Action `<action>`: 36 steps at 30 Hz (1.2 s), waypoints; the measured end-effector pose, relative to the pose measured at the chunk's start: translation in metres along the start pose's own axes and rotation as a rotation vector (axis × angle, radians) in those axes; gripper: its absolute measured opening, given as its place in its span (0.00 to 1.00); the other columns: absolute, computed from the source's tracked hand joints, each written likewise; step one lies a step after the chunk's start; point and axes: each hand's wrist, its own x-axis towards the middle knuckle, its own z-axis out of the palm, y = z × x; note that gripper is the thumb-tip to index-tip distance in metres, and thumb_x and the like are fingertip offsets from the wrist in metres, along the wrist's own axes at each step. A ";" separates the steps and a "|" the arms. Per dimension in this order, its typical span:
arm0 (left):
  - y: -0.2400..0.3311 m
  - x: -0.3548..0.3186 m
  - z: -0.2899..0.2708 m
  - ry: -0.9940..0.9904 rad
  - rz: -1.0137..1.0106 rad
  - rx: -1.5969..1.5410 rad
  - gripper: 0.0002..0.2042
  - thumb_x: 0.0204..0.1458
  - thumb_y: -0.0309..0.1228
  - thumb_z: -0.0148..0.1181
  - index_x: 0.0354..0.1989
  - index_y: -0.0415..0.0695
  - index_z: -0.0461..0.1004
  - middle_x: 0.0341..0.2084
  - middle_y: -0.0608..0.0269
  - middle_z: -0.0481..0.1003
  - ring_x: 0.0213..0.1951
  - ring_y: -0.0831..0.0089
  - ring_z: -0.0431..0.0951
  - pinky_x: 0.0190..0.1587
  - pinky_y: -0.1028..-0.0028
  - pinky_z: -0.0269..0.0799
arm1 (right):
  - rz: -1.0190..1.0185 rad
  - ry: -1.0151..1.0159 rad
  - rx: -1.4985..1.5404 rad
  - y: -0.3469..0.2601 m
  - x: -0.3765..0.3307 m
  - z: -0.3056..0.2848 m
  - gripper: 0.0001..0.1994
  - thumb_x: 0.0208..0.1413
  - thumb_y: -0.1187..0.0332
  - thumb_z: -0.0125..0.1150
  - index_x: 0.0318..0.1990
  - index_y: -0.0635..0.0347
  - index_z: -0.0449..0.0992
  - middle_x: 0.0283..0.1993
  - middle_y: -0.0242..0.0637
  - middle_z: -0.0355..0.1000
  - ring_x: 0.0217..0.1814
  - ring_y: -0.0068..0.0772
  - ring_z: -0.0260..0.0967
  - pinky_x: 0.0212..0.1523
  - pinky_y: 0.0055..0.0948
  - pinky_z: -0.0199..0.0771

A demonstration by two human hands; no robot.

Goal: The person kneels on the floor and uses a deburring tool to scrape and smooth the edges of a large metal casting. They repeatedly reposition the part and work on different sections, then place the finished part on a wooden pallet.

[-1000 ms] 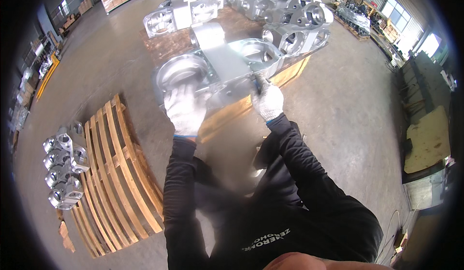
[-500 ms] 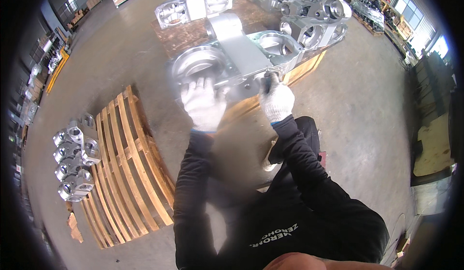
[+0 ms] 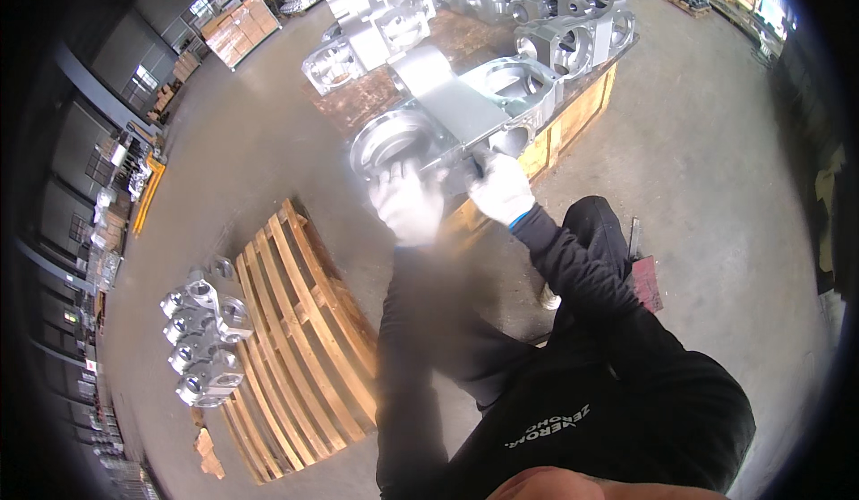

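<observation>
I hold a large silver metal casting (image 3: 447, 111) with two round bores in front of me, above the near edge of a wooden pallet (image 3: 573, 119). My left hand (image 3: 407, 200), in a white glove, grips the casting's near left rim under the round bore. My right hand (image 3: 501, 187), also white-gloved, grips its near right edge. The casting is blurred from motion. Behind it, several more silver castings (image 3: 555, 17) stand packed together on that pallet.
A bare slatted wooden pallet (image 3: 295, 339) lies on the concrete floor at lower left, with a small group of silver castings (image 3: 201, 334) stacked at its left edge. Stacked crates (image 3: 237, 30) and shelving stand farther back left. A dark red flat object (image 3: 646, 283) lies on the floor at right.
The casting and both hands have shifted slightly right and up in view as my head moved. Both gloved hands keep their hold on the casting's near edge.
</observation>
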 end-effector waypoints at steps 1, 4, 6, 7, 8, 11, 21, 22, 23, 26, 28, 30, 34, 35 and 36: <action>0.000 0.000 0.000 0.004 0.000 0.021 0.21 0.55 0.51 0.67 0.41 0.44 0.78 0.40 0.55 0.81 0.47 0.56 0.79 0.58 0.56 0.68 | 0.070 -0.095 0.157 0.005 0.003 -0.008 0.15 0.67 0.62 0.62 0.48 0.67 0.81 0.26 0.44 0.76 0.25 0.36 0.76 0.31 0.37 0.76; -0.001 0.001 0.003 0.036 -0.004 0.033 0.25 0.49 0.53 0.72 0.44 0.46 0.80 0.40 0.56 0.80 0.50 0.58 0.78 0.60 0.56 0.68 | 0.186 -0.153 0.332 0.013 0.019 -0.024 0.18 0.68 0.59 0.63 0.52 0.68 0.81 0.27 0.40 0.76 0.27 0.28 0.74 0.33 0.32 0.76; -0.003 -0.001 0.005 -0.039 -0.047 -0.004 0.24 0.49 0.53 0.72 0.44 0.45 0.80 0.40 0.56 0.81 0.49 0.57 0.78 0.60 0.56 0.68 | 0.192 -0.094 0.337 0.013 0.029 -0.031 0.17 0.69 0.59 0.62 0.53 0.67 0.82 0.29 0.45 0.78 0.30 0.28 0.77 0.37 0.31 0.77; -0.003 -0.001 0.005 0.010 -0.023 -0.023 0.24 0.49 0.52 0.72 0.44 0.45 0.80 0.40 0.56 0.81 0.50 0.57 0.78 0.60 0.56 0.68 | 0.148 -0.075 0.275 0.011 0.034 -0.031 0.18 0.68 0.59 0.62 0.53 0.67 0.81 0.30 0.47 0.79 0.31 0.30 0.78 0.37 0.31 0.77; -0.004 -0.001 0.005 0.038 -0.016 -0.035 0.24 0.50 0.52 0.72 0.44 0.45 0.80 0.40 0.55 0.81 0.50 0.57 0.78 0.59 0.56 0.68 | 0.104 -0.058 0.216 0.009 0.037 -0.033 0.18 0.68 0.59 0.62 0.52 0.67 0.81 0.32 0.49 0.80 0.32 0.32 0.79 0.38 0.31 0.77; -0.006 -0.002 0.005 0.025 -0.007 -0.046 0.23 0.50 0.51 0.72 0.45 0.45 0.80 0.41 0.55 0.81 0.51 0.56 0.79 0.59 0.55 0.68 | -0.041 -0.013 -0.028 0.006 0.035 -0.029 0.17 0.66 0.59 0.64 0.50 0.66 0.82 0.34 0.52 0.81 0.34 0.47 0.82 0.37 0.38 0.79; -0.007 -0.005 0.003 0.101 0.049 0.026 0.14 0.57 0.40 0.65 0.44 0.43 0.78 0.43 0.57 0.81 0.49 0.58 0.80 0.61 0.57 0.70 | -0.195 0.046 -0.327 0.025 -0.007 0.001 0.16 0.64 0.62 0.65 0.53 0.61 0.78 0.27 0.47 0.77 0.26 0.51 0.78 0.27 0.44 0.77; -0.008 -0.005 0.003 0.067 0.035 -0.002 0.14 0.58 0.39 0.64 0.46 0.42 0.79 0.44 0.54 0.81 0.50 0.55 0.79 0.61 0.56 0.69 | -0.183 0.059 -0.293 0.026 -0.007 0.004 0.16 0.65 0.61 0.65 0.53 0.61 0.79 0.27 0.48 0.77 0.26 0.51 0.77 0.28 0.44 0.77; -0.008 -0.006 0.003 0.036 0.024 -0.031 0.15 0.59 0.38 0.63 0.48 0.42 0.79 0.45 0.51 0.81 0.51 0.53 0.79 0.61 0.54 0.68 | -0.173 0.072 -0.261 0.027 -0.007 0.006 0.15 0.65 0.61 0.64 0.53 0.62 0.79 0.27 0.48 0.77 0.26 0.52 0.77 0.29 0.44 0.77; -0.008 -0.006 0.003 0.042 0.016 -0.029 0.16 0.60 0.38 0.62 0.50 0.41 0.80 0.47 0.48 0.81 0.54 0.50 0.79 0.62 0.52 0.67 | -0.167 0.078 -0.195 0.027 -0.005 0.009 0.15 0.66 0.61 0.63 0.52 0.63 0.79 0.27 0.49 0.77 0.26 0.55 0.77 0.31 0.45 0.77; -0.007 -0.006 0.003 0.047 0.011 -0.015 0.16 0.61 0.38 0.62 0.50 0.41 0.80 0.48 0.48 0.81 0.54 0.51 0.79 0.62 0.53 0.67 | -0.133 0.051 -0.172 0.026 -0.005 0.009 0.15 0.67 0.60 0.62 0.51 0.64 0.79 0.28 0.50 0.77 0.27 0.56 0.77 0.32 0.46 0.78; -0.006 -0.006 0.003 0.023 -0.002 -0.019 0.15 0.61 0.38 0.62 0.50 0.41 0.80 0.48 0.47 0.81 0.55 0.51 0.79 0.62 0.53 0.68 | -0.063 0.010 -0.161 0.025 -0.006 0.008 0.16 0.67 0.60 0.62 0.52 0.64 0.79 0.28 0.52 0.77 0.29 0.56 0.78 0.32 0.46 0.78; -0.006 -0.005 0.002 0.037 -0.001 -0.016 0.14 0.61 0.38 0.62 0.49 0.42 0.81 0.47 0.49 0.82 0.54 0.52 0.79 0.60 0.54 0.69 | -0.052 0.009 -0.157 0.021 -0.007 0.005 0.16 0.67 0.61 0.62 0.53 0.65 0.79 0.30 0.55 0.78 0.30 0.58 0.78 0.33 0.48 0.78; -0.006 -0.005 0.002 0.039 0.001 -0.014 0.14 0.61 0.38 0.62 0.49 0.43 0.81 0.46 0.49 0.82 0.53 0.52 0.79 0.60 0.54 0.69 | -0.052 0.022 -0.140 0.020 -0.006 0.004 0.16 0.67 0.62 0.62 0.53 0.65 0.79 0.31 0.55 0.78 0.31 0.59 0.78 0.34 0.48 0.78; -0.007 -0.005 0.001 0.027 0.001 -0.012 0.14 0.61 0.38 0.62 0.49 0.43 0.81 0.46 0.50 0.82 0.53 0.52 0.80 0.60 0.54 0.69 | -0.053 0.033 -0.124 0.019 -0.006 0.004 0.15 0.67 0.62 0.62 0.53 0.65 0.79 0.31 0.55 0.78 0.32 0.59 0.79 0.34 0.48 0.78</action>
